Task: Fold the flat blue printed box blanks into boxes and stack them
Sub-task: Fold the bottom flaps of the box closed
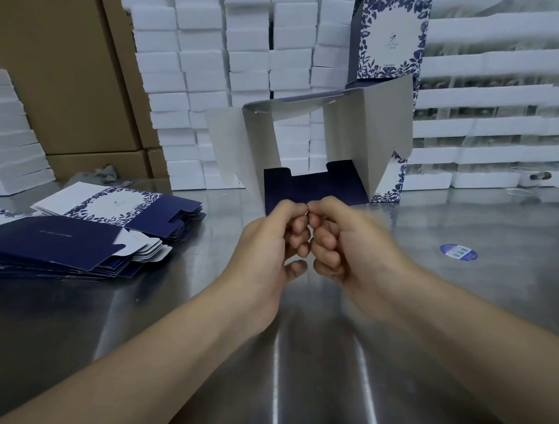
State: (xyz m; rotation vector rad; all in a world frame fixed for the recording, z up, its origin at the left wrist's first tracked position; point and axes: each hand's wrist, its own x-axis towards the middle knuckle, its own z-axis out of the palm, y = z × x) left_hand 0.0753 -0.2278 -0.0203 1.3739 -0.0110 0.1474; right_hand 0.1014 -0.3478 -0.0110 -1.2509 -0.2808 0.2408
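Note:
A half-opened box blank stands as a tube on the steel table, its open end facing me. Its grey inner walls and side flaps show, and a navy bottom flap lies toward me. My left hand and my right hand meet knuckle to knuckle at the near edge of that flap, fingers curled, thumbs and forefingers pinching it. A pile of flat blue printed blanks lies on the table to the left. Behind the open blank stand folded boxes, one on top of another.
The steel table stretches toward me, with a round blue sticker at the right. White foam trays are stacked as a wall behind and at the left. Brown cartons stand at the back left.

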